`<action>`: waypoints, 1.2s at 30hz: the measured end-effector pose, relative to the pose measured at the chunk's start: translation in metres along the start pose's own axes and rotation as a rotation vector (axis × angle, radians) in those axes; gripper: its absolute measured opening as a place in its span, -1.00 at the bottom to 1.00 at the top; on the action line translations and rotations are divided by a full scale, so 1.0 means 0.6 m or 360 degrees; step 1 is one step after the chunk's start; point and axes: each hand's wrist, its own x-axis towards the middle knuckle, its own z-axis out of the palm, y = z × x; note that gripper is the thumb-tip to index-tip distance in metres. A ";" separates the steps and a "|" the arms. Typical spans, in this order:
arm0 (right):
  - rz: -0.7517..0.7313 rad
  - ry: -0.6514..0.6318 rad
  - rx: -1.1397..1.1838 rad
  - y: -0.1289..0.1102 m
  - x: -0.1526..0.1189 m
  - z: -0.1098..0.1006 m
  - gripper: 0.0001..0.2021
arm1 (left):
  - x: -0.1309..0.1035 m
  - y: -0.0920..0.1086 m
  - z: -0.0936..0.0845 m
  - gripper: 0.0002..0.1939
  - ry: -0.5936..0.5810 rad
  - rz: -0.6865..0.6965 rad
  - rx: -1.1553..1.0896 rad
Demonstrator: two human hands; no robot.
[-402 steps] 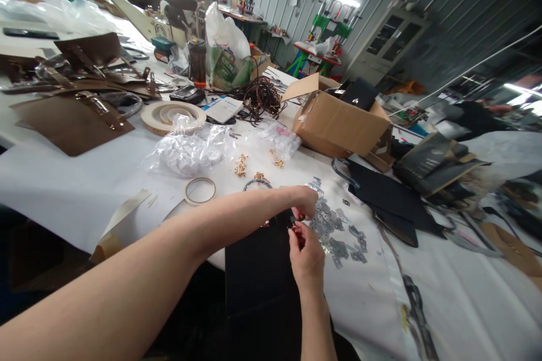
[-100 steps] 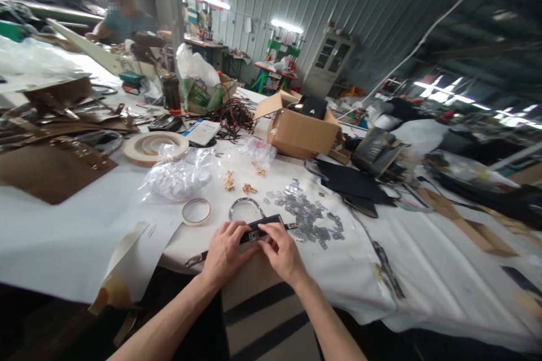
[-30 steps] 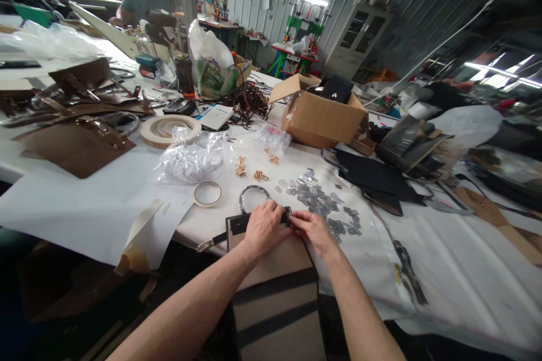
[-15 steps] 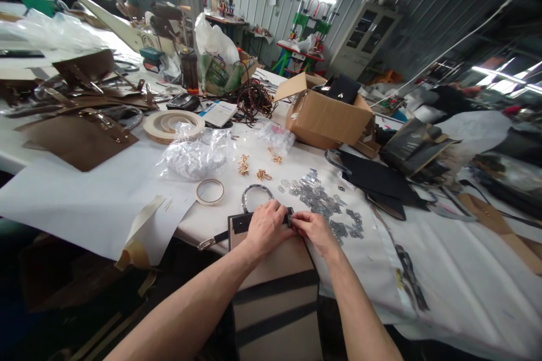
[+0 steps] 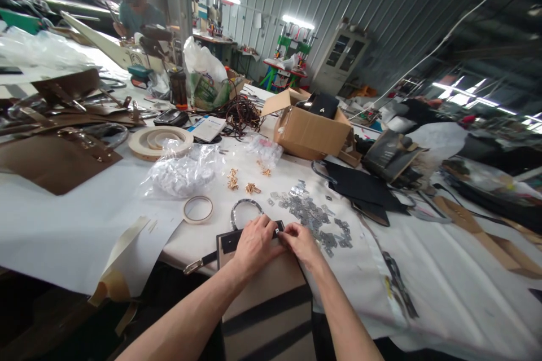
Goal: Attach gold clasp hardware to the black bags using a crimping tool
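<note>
A bag panel (image 5: pixel 265 299), beige with black strips, lies partly on the table edge and hangs toward me. Its top edge is black, with a plastic-wrapped handle (image 5: pixel 247 203) standing beyond it and a strap with a metal clasp (image 5: pixel 193 267) sticking out left. My left hand (image 5: pixel 256 243) is closed on the panel's top edge, fingers curled over it. Close beside it, my right hand (image 5: pixel 300 242) pinches a small metal plate (image 5: pixel 277 230) against the black edge; the fingertips hide most of it. Loose metal plates (image 5: pixel 311 211) are scattered just beyond my right hand.
Gold rivets (image 5: pixel 253 188) sit in small piles beyond the handle. A tape roll (image 5: pixel 198 210) and a plastic bag of white pieces (image 5: pixel 182 172) lie left. A cardboard box (image 5: pixel 311 132) stands behind, black bag pieces (image 5: pixel 359 183) right. A person (image 5: pixel 138 14) sits far left.
The camera view has tilted up and turned right slightly, so everything sits lower and further left. Both hands stay at the panel's top edge; the small plate at my right fingertips shows more clearly.
</note>
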 end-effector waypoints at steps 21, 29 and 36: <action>-0.0159 0.0542 -0.0752 -0.025 0.259 -0.141 -0.79 | -0.002 0.001 -0.001 -0.64 -0.0050 -0.0081 -0.0170; 0.0178 0.0530 -0.1093 -0.022 0.303 -0.128 -0.88 | 0.000 -0.003 0.002 -0.58 -0.0085 -0.0112 -0.0220; 0.0285 0.0403 -0.0837 -0.001 0.313 -0.138 -0.82 | 0.003 0.006 -0.008 -0.64 -0.0097 -0.0150 -0.0179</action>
